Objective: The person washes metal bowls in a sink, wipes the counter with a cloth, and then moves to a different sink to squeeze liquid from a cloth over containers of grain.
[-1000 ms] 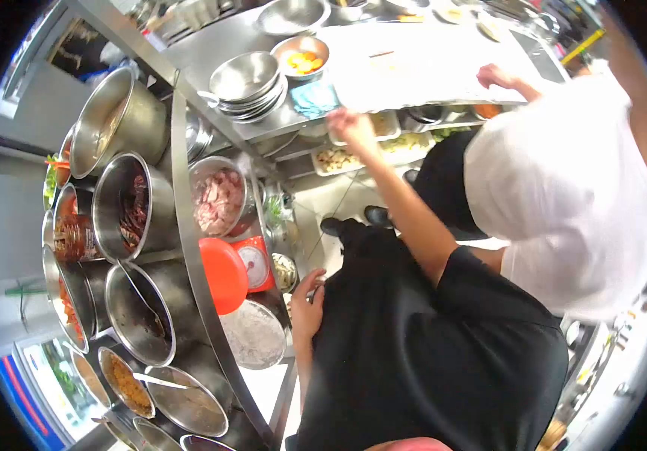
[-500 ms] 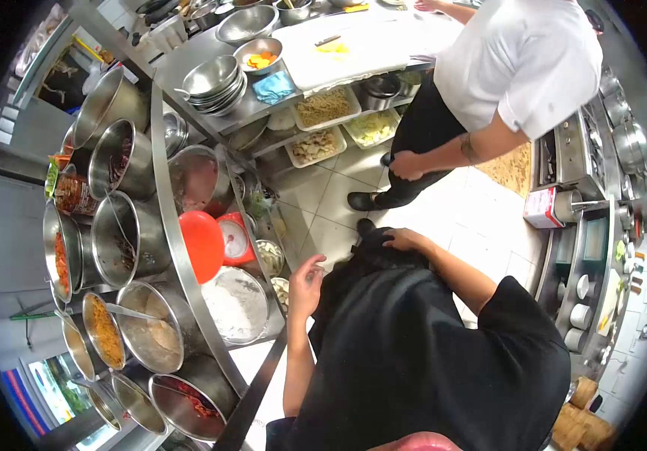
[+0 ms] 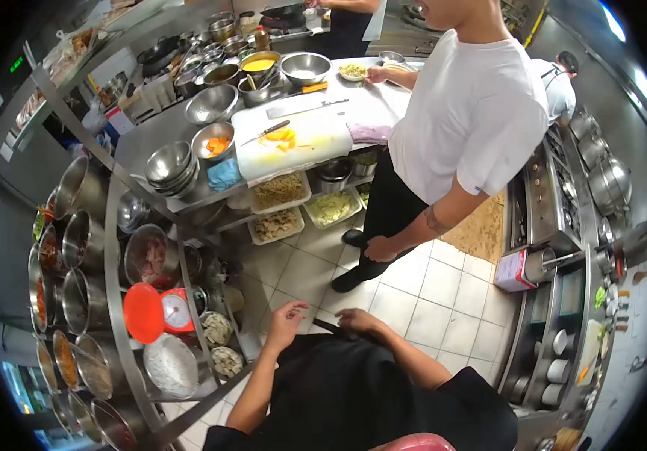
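Note:
My left hand is held up in front of my waist, fingers loosely bent and apart, with nothing in it. My right hand is at the front of my black apron, its fingers curled down over the inner end of a dark, flat strap. The strap's free end points left, toward my left hand. Below both hands lies the tiled floor.
To my left, a metal shelf holds a red lid, a red scale, a bowl of white powder and several steel bowls. Ahead, a person in a white shirt stands at a counter with a cutting board.
My view has tilted up, showing more of the counter and other people. My right hand has come in closer to my left, and the dark strap now sticks out beside it.

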`<state>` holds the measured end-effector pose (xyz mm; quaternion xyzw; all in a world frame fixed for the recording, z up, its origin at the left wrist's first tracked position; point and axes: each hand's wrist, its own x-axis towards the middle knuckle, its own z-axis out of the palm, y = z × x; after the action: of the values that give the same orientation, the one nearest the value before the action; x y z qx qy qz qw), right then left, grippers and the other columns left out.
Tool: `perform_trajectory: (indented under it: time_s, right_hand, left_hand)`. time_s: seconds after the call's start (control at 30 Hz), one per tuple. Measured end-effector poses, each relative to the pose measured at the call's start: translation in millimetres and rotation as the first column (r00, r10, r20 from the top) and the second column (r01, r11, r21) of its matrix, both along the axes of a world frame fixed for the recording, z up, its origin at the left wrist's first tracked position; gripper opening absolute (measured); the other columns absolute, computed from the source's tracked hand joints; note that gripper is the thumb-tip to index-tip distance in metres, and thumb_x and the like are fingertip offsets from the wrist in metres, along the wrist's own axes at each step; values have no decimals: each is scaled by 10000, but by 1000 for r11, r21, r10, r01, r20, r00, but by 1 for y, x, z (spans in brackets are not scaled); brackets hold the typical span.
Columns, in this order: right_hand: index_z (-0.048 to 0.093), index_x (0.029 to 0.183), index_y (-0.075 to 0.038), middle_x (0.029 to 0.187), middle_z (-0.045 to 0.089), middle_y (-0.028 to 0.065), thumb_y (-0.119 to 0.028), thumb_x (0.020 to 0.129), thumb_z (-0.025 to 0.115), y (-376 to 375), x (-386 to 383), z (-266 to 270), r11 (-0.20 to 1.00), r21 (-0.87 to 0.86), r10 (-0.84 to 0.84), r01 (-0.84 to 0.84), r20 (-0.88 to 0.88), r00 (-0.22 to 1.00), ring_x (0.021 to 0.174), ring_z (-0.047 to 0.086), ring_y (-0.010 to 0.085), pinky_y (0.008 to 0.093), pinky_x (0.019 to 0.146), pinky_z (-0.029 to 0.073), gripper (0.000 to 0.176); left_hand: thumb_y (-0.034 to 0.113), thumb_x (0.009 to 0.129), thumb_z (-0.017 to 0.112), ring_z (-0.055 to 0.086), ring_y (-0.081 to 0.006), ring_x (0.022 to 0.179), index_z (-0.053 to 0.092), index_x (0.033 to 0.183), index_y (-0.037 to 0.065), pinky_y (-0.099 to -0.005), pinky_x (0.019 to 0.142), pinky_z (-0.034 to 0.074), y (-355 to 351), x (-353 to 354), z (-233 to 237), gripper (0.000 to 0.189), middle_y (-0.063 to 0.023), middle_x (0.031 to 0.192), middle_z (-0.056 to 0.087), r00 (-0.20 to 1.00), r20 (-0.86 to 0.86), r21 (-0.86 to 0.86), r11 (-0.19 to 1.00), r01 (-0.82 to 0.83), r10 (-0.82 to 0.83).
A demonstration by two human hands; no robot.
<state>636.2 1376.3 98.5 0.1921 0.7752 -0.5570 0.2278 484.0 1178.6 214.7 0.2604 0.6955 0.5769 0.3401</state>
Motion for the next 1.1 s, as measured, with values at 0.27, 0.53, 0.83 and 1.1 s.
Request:
perform_trajectory:
  time_s: [0.27, 0.53, 0.83, 1.1]
  right_hand:
    - [580, 1004, -3, 877, 636, 50, -153, 833, 574, 77, -76, 48, 907, -207, -418, 366, -352, 837, 802, 577, 107, 235, 694, 443, 228]
    - [628, 903, -49, 824, 627, 110, -122, 795, 583, 145, -274, 115, 831, 349, -2, 433, -777, 630, 696, 593, 233, 312, 608, 460, 138]
    - [627, 973, -122, 848, 535, 105, -78, 747, 581, 242, -536, 102, 427, 844, 455, 324, -510, 730, 789, 560, 270, 355, 663, 464, 235]
    - [600, 875, -69, 873, 499, 121, -49, 745, 553, 270, -578, 63, 552, 817, 500, 169, -486, 717, 845, 488, 311, 375, 757, 412, 140]
  left_hand:
    - [88, 853, 507, 588, -141, 798, 534, 1056, -18, -262, 746, 467, 50, -1, -9, 231, -93, 955, 611, 947, 321, 151, 987, -51, 0]
    - [167, 878, 478, 592, -172, 840, 528, 1069, -1, -294, 775, 456, 63, -87, -17, 259, -112, 978, 604, 829, 558, 254, 944, -210, 34]
    - [157, 854, 483, 569, -173, 825, 519, 1073, -32, -294, 780, 449, 59, -245, -23, 291, -122, 973, 596, 803, 577, 292, 882, -371, 147]
    - [188, 835, 520, 551, -144, 834, 534, 1068, 1, -270, 776, 402, 65, -304, -10, 299, -85, 978, 596, 819, 573, 293, 931, -217, 10]
